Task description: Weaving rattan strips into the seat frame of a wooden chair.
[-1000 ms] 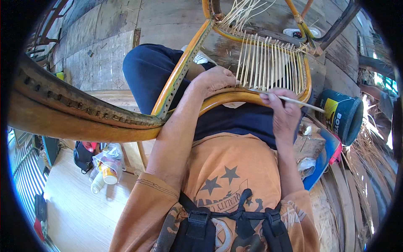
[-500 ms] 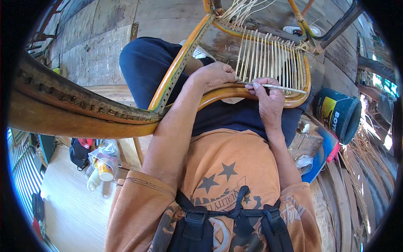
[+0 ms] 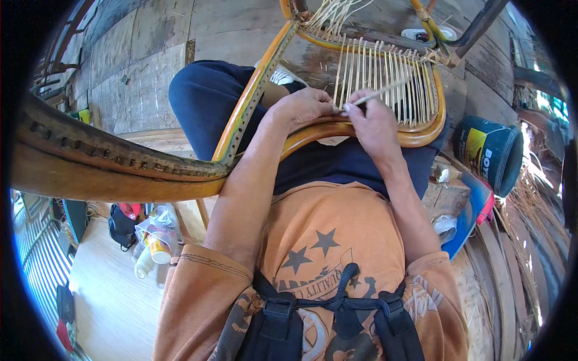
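Note:
A chair frame of varnished bent cane (image 3: pixel 313 137) lies across my lap, with a row of small holes along its side rail. Pale cane strands (image 3: pixel 361 69) are strung side by side across its seat opening. At the near rail, my left hand (image 3: pixel 304 109) is closed, its fingertips pinched together against the inner edge; what they grip is too small to make out. Close beside it, my right hand (image 3: pixel 374 123) grips a thin pale stick (image 3: pixel 394 86), which slants up to the right over the strands. The stick's lower end is by my left fingertips.
Loose cane strands (image 3: pixel 328 18) bunch at the frame's far corner. To the right stands a dark bucket (image 3: pixel 503 159), near a blue tray (image 3: pixel 466 219) and long strips of cane. A thick curved wooden piece (image 3: pixel 120 162) reaches in from the left. Cups in a plastic bag (image 3: pixel 158 246) are at lower left.
My right hand has moved left and closer to my left hand. The stick has swung from nearly level to slanting up to the right. My left hand stays at the rail.

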Tool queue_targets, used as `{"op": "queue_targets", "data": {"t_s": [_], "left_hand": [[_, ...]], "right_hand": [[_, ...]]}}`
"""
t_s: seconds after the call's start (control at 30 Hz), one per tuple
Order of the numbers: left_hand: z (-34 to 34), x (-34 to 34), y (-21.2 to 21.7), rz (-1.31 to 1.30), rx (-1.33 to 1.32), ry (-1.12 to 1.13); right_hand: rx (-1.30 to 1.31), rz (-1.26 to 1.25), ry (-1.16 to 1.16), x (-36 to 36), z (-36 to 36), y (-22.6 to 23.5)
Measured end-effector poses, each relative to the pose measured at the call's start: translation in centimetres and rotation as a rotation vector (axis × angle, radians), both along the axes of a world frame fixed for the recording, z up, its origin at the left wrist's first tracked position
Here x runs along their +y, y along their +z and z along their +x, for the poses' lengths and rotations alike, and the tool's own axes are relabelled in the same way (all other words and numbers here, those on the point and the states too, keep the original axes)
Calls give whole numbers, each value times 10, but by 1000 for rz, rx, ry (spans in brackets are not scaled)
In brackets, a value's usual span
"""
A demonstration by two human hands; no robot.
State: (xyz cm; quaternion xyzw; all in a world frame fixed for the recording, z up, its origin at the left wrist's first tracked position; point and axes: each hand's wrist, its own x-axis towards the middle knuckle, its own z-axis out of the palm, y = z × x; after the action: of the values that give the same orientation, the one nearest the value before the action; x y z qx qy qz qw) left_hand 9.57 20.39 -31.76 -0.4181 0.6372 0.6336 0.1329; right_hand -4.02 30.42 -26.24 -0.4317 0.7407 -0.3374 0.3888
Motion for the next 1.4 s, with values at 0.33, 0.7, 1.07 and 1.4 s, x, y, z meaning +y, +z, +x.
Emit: {"op": "queue_targets", "data": {"t_s": [0.33,0.7,1.07,1.4], "left_hand": [[5,5,-24,226,132,204],[-4,-7,7,324,-73,212],[-16,2,18,451,-26,361],[-19,5,21,429,-11,354]], "right_hand": [[-64,-233,-247,-11,-34,75],[431,684,-433,298,-72,-40],[240,647,-1014,376,-48,-41],[616,687,-1215,445,-120,-59]]}}
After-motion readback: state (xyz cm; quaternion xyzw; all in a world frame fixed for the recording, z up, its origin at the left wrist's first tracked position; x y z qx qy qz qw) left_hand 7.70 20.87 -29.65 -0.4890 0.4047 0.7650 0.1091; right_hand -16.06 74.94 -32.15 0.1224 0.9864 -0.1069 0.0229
